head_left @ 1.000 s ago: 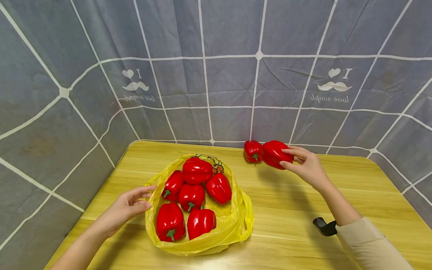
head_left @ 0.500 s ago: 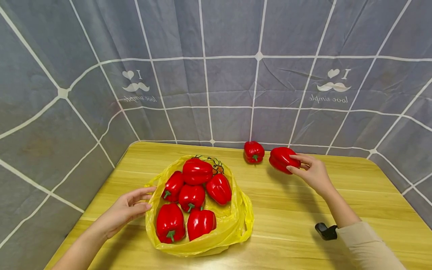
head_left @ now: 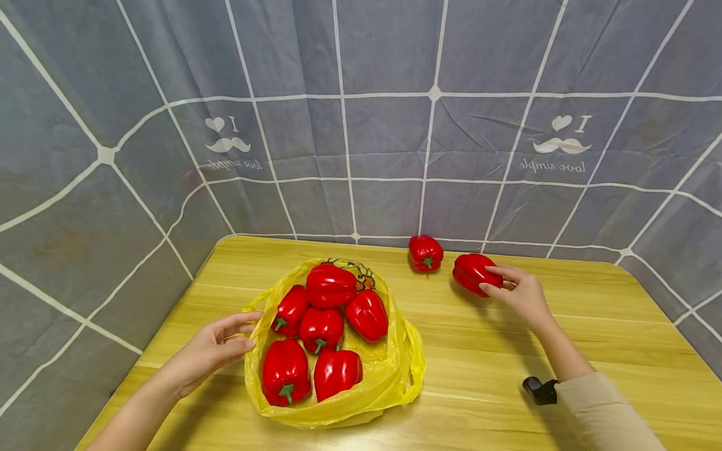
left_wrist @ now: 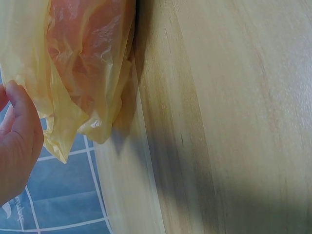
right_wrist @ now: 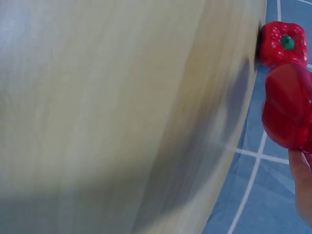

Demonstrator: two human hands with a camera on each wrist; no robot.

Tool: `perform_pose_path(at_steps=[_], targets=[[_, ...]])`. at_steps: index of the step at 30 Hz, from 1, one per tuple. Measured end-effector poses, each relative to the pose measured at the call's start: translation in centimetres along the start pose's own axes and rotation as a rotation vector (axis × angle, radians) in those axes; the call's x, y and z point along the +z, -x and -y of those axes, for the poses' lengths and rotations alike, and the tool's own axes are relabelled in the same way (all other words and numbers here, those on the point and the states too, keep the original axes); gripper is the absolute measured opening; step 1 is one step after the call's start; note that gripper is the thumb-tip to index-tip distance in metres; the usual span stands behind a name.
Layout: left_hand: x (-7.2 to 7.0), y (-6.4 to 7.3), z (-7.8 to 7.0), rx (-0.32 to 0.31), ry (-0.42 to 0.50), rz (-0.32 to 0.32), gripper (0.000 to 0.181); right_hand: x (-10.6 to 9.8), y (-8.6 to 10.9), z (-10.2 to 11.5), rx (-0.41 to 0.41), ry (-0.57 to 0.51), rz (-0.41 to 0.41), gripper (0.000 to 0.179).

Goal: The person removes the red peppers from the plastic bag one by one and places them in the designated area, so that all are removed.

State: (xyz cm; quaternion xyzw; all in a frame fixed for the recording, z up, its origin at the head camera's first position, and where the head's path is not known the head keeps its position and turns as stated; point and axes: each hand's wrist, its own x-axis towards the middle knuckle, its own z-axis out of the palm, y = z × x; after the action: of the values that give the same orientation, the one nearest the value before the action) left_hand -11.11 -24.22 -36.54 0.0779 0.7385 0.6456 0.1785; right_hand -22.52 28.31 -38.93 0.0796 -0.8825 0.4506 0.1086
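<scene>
My left hand [head_left: 211, 351] pinches the rim of a yellow plastic bag [head_left: 406, 366] at its left side. In the left wrist view, the thumb and a finger meet the thin crinkled film, and red shows through the bag [left_wrist: 58, 107]. Several shiny red bell peppers [head_left: 321, 329] with green stems lie inside the bag's wide mouth. At the back right, my right hand [head_left: 521, 294] grips the end of another red bell pepper [head_left: 474, 274] between thumb and fingers; whether it touches the table cannot be told. Left of it a further bell pepper [head_left: 425, 254] sits on the table.
The wooden table [head_left: 468, 388] backs onto a grey curtain [head_left: 389, 138] with white grid lines and printed lettering. A black object [head_left: 540, 391] shows at the right sleeve cuff. The lone pepper stands near the table's back edge.
My right hand has moved slightly right, down and nearer with its bell pepper, opening a gap to the lone pepper. The left hand and the bag have stayed in place.
</scene>
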Motion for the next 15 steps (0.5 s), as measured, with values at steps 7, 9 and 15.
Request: perform_pose_path(at_steps=[7, 9, 15], targets=[[0.1, 0.0, -0.1, -0.005, -0.009, -0.013, 0.048, 0.6, -0.2, -1.0, 0.031, 0.023, -0.007, 0.042], [0.1, 0.0, -0.2, -0.002, -0.007, -0.009, 0.049, 0.8, -0.2, -1.2, 0.037, 0.031, -0.016, 0.041], [0.1, 0.0, -0.3, 0.004, -0.009, -0.004, 0.050, 1.6, -0.8, -1.5, 0.079, 0.053, -0.037, 0.042]])
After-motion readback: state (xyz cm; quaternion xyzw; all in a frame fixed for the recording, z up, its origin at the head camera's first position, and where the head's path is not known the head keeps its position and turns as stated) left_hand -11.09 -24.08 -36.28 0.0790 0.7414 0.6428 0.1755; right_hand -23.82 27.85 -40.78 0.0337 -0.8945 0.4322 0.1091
